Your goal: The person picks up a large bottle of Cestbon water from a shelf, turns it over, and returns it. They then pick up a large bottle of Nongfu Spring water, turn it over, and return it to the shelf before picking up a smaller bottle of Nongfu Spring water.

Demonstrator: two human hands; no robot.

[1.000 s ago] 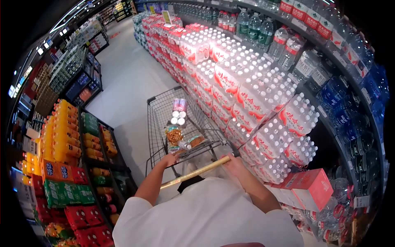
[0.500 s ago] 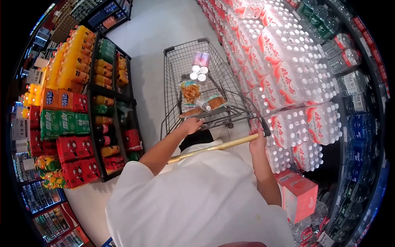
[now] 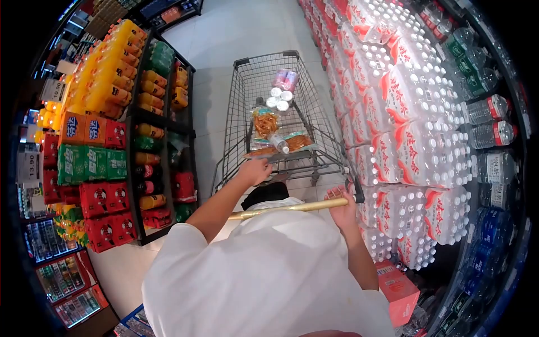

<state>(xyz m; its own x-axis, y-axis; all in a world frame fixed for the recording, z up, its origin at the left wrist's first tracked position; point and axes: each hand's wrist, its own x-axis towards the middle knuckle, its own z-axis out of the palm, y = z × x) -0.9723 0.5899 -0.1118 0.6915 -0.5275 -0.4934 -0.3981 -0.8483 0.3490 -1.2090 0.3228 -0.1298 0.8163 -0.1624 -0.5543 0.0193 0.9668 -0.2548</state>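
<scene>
Right hand [image 3: 342,209] slid lower along yellow handle [image 3: 286,208] of wire cart [image 3: 238,112].

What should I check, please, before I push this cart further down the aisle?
1. Right hand gripping the handle: ok.
2. Left hand on the handle: not ok, it rests by the snack packs.
3. Goods lying inside the cart: ok.
4. Cart apart from the water packs on its right: cannot tell, very close.
5. Wheels pointing straight: cannot tell, mostly hidden.
</scene>
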